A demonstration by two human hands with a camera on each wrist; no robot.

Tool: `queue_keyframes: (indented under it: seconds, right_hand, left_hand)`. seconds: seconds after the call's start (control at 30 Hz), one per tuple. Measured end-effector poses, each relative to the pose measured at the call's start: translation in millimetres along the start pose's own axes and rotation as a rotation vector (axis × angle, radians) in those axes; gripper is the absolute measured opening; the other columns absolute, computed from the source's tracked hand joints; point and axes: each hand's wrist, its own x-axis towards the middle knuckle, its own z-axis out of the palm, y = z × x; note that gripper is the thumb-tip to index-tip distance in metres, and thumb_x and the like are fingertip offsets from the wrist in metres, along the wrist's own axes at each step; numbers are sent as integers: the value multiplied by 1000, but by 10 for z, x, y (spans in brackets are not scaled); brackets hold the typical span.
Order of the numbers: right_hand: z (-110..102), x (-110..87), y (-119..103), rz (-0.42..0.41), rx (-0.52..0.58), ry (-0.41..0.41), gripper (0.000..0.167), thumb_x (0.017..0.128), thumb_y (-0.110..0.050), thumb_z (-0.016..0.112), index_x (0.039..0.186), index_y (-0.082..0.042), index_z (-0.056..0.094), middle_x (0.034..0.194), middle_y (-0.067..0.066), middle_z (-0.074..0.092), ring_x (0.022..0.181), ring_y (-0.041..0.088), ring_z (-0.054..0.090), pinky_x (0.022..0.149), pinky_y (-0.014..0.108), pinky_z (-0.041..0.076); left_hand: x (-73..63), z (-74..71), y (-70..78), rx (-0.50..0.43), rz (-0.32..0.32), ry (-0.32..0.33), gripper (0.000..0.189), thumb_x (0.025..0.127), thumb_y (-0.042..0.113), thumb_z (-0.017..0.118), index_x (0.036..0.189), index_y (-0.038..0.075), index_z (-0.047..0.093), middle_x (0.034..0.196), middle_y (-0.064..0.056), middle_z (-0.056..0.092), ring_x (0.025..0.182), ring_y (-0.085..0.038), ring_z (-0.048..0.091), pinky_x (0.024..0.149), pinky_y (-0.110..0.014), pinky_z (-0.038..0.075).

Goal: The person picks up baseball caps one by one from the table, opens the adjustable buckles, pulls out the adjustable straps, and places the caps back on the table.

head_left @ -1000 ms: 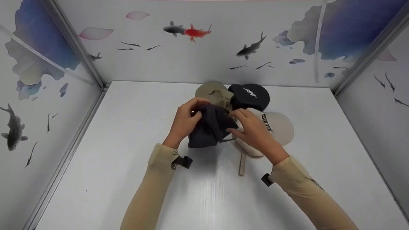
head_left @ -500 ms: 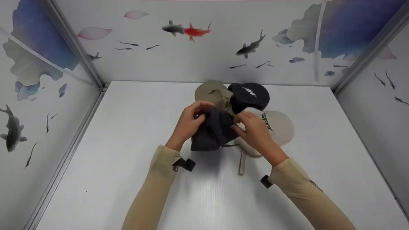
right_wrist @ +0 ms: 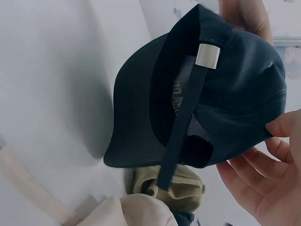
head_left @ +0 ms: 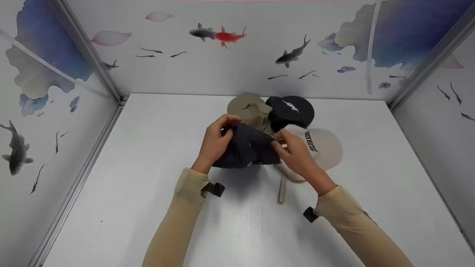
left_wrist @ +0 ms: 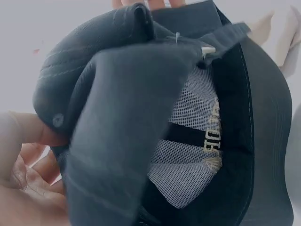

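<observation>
Pinching mesh-lined cloth cap [head_left: 241, 150] | left fingers [left_wrist: 40, 131], right fingers [right_wrist: 285, 124] clamped on it — buckle [right_wrist: 207, 55] perhaps metal

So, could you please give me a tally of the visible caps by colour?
Dark: 2 (held cap, cap with white marking)
Olive: 1 (olive cap)
Cream: 1 (cream cap)
Total: 4 caps
</observation>
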Motion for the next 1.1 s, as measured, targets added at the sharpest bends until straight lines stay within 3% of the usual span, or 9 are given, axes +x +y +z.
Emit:
queue_keyframes:
  seconds: [0.17,0.43,0.7,1.0,1.1]
  right_hand:
    - [0,-12,-20,33,68,-2,6,100,-6,55,97,-1,54,93,9,68,90,15,64,79,25,54]
    - [6,-30,-46,47,135,9,7,101,-5,55,96,0,53,82,5,63,78,8,58,84,26,47]
    - [32,-38,-60,70,171,39,6,100,-5,57,95,-1,55,94,8,63,85,10,63,77,18,50]
    - [39,-64,-99,64,199,87,7,99,-4,58,96,1,56,94,8,61,87,11,62,82,17,49]
    - [42,-77,-112,73,215,90,7,99,-4,59,97,2,56,93,9,61,84,10,61,77,16,49]
  left_hand:
    - [-19,-20,-45,43,-2,45,30,96,-5,53,119,6,67,120,-11,69,112,-24,64,99,-40,51]
    - [-110,-65,-49,36,-16,87,29,98,1,56,126,6,63,127,-9,66,120,-24,61,100,-43,52]
    - [-268,-93,-13,113,-3,126,33,98,5,58,130,11,61,144,-7,55,137,-23,48,105,-47,48]
    - [-502,-55,50,214,40,123,34,97,12,62,131,11,60,148,-6,51,140,-24,43,118,-43,35]
    - [-578,-17,65,259,44,128,40,96,20,66,135,12,57,150,-4,49,142,-22,41,120,-42,34]
